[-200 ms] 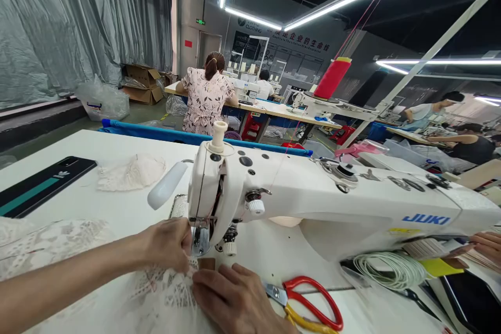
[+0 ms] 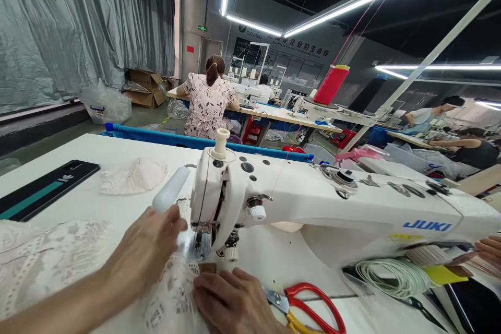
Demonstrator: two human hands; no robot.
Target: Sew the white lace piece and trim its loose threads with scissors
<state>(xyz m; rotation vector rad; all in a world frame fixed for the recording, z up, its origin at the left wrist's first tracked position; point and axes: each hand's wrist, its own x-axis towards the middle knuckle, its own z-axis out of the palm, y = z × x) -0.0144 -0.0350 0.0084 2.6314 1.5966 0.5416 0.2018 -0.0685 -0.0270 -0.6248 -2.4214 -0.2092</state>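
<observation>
My left hand [image 2: 154, 235] is raised left of the needle area of the white sewing machine [image 2: 313, 193], blurred by motion, just below a pale translucent handle-like object [image 2: 171, 189]. What its fingers hold, if anything, I cannot make out. My right hand [image 2: 235, 297] rests on the edge of the cream lace fabric [image 2: 172, 292], in front of the presser foot, its fingers bent and close together. Beside it lie scissors [image 2: 277, 298] with red and yellow handles. More lace [image 2: 58, 255] spreads over the table at the left.
A dark phone-like box [image 2: 47, 188] and a small lace piece [image 2: 135, 176] lie at the left. Coiled pale cord [image 2: 393, 274] sits under the machine arm. A red thread cone [image 2: 332, 85] stands behind. Another person's hand [image 2: 489, 248] shows at the right edge.
My left hand has moved up and left, off the lace near the presser foot. My right hand has stayed nearly in place. The whole view has shifted slightly.
</observation>
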